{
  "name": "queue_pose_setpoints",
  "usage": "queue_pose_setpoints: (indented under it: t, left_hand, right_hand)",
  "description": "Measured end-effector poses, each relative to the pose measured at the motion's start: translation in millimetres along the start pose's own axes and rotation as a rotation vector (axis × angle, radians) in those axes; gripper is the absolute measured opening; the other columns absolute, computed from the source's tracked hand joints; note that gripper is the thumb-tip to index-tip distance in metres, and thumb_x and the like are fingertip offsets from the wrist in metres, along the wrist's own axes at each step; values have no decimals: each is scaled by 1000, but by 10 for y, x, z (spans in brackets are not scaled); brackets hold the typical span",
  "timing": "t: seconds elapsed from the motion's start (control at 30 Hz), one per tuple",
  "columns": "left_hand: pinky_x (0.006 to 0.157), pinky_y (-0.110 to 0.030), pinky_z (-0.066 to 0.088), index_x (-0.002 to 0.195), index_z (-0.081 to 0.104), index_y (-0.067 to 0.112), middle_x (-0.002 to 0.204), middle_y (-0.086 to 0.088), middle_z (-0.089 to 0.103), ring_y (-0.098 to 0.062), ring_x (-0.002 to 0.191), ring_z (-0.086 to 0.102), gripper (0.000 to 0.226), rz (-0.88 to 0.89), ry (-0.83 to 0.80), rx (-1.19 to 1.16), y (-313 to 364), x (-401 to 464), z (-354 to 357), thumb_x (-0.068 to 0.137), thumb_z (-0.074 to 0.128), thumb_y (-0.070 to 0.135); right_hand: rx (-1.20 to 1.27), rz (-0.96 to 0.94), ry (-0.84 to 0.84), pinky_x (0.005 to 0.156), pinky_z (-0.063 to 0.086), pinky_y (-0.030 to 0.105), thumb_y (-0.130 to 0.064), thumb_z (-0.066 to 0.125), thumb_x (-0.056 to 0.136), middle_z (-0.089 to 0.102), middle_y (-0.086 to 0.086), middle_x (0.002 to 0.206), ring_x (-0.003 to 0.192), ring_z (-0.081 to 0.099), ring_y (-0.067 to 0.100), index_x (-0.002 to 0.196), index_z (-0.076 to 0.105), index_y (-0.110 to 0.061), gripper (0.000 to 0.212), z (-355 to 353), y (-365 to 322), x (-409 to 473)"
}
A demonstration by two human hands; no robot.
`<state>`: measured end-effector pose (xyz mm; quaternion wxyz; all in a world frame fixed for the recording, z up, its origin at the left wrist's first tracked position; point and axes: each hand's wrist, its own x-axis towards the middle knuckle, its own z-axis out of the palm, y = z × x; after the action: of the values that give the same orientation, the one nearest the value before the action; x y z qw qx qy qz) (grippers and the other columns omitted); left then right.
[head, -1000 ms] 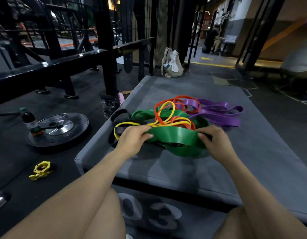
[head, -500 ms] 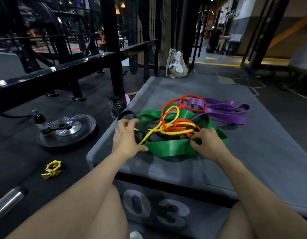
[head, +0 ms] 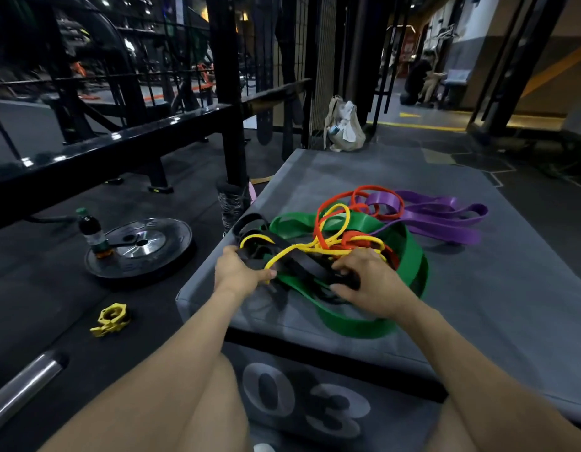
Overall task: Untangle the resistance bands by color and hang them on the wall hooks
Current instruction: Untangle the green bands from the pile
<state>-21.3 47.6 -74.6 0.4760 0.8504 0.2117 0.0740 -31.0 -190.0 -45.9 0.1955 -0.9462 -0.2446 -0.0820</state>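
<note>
A tangle of resistance bands lies on a grey padded box (head: 497, 301). The wide green band (head: 357, 321) loops round the pile's near side. A thin yellow band (head: 334, 223) and a red-orange band (head: 380, 194) twist over it, and the purple band (head: 445, 216) stretches off to the right. My left hand (head: 238, 272) grips one end of a black band (head: 292, 259). My right hand (head: 370, 282) holds the same black band at its other end, fingers curled over it. No wall hooks are in view.
The box is marked "03" on its front face. On the floor to the left lie a weight plate (head: 142, 249) with a dark bottle (head: 93, 234) on it, a yellow barbell collar (head: 111, 319) and a steel bar end (head: 25, 386). A black rack frame (head: 227, 106) stands behind, and a beige bag (head: 344, 125) sits past the box.
Both hands have left the green band and taken hold of the black band, which now lies stretched between them on top of the pile. The green band has slid toward me.
</note>
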Motion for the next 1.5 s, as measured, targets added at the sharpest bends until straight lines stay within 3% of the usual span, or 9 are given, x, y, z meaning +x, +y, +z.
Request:
queue_pose_setpoints:
  t: [0.1, 0.23, 0.33, 0.5, 0.7, 1.0, 1.13, 1.33, 1.5]
  left_hand:
    - [79, -23, 38, 127, 50, 10, 110, 2, 53, -16, 101, 51, 74, 57, 23, -112, 28, 8, -8, 63, 86, 20]
    - [86, -34, 51, 117, 54, 19, 116, -2, 59, -22, 103, 59, 70, -20, 35, -315, -36, 81, 34, 56, 88, 19]
    - [91, -43, 52, 109, 52, 24, 115, -7, 60, -25, 100, 62, 68, -90, -43, -466, -60, 129, 76, 52, 88, 17]
    - [83, -34, 52, 109, 59, 16, 102, -8, 66, -24, 94, 63, 60, 32, -86, -617, 43, 83, 87, 56, 84, 6]
    - [96, -36, 48, 100, 58, 32, 111, 1, 65, -18, 107, 60, 50, 343, 11, -548, 374, -36, 68, 62, 83, 9]
    - [96, -40, 50, 90, 62, 34, 110, -1, 66, -22, 104, 63, 49, 401, 3, -644, 857, 308, 222, 61, 81, 0]
    - [96, -45, 49, 110, 59, 19, 107, -5, 66, -18, 102, 62, 51, 383, -60, -634, 822, 323, 523, 67, 79, 1]
    - [97, -30, 47, 128, 49, 17, 119, -3, 62, -14, 106, 60, 74, 345, -132, -335, 543, 286, 817, 64, 84, 26]
    - [91, -22, 47, 124, 56, 13, 110, 2, 66, -10, 102, 62, 48, 436, -222, -138, 519, 206, 851, 79, 72, 20]
  right_hand:
    - [-89, -35, -83, 99, 35, 30, -52, 70, 72, 52, 1, 117, 112, 45, 20, 131, 47, -18, 72, 125, -153, 115]
    - [-219, 6, -183, 106, 31, 36, -61, 65, 70, 34, 7, 135, 125, 31, 26, 147, 20, -17, 100, 279, -334, 228]
    - [-275, 73, -223, 106, 33, 40, -50, 62, 75, 35, 12, 135, 126, 31, 31, 145, 21, -14, 89, 343, -430, 302]
    - [-275, 92, -150, 90, 43, 39, -14, 52, 84, 54, 10, 119, 115, 50, 32, 116, 55, -11, 32, 287, -519, 391]
    - [-131, 114, 95, 86, 44, 37, -6, 45, 85, 64, 10, 112, 110, 48, 29, 114, 63, -15, 36, 32, -396, 494]
    - [-50, 163, 411, 82, 49, 45, 8, 53, 76, 71, 4, 101, 99, 56, 32, 102, 73, -16, 41, -118, 2, 541]
    - [-117, 225, 368, 84, 48, 38, 4, 51, 81, 68, -1, 110, 109, 52, 25, 110, 69, -22, 43, -94, 127, 539]
    - [-169, 253, 266, 77, 47, 36, -7, 53, 85, 45, 3, 129, 119, 46, 26, 121, 52, -13, 37, 51, 195, 571]
    - [-165, 272, 178, 83, 48, 37, -16, 65, 80, 20, 9, 150, 125, 47, 31, 144, 16, -10, 81, 89, 182, 588]
